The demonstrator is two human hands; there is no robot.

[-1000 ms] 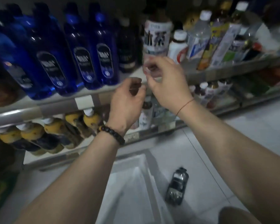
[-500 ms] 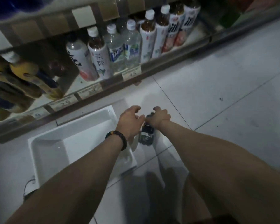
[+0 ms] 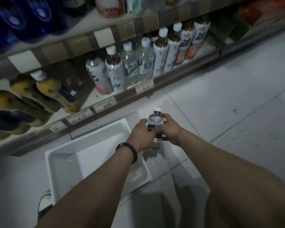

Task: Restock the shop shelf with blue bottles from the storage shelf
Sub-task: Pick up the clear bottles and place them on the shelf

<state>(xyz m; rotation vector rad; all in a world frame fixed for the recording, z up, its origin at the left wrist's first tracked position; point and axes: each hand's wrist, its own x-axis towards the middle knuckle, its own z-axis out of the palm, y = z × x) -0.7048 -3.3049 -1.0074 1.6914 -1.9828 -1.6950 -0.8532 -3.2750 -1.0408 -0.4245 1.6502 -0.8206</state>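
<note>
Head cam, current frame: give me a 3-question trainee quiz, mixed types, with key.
1. True or false: only the right hand grips the white-capped dark bottle.
2. Where is the white tub? A: on the floor, left of the bottle. B: in the right hand. C: on top of the bottle.
3. Fill in: the blue bottles stand on the ___ shelf (upper/lower).
Key: 1 false, the left hand grips it too. 2 A. 3 upper shelf.
</note>
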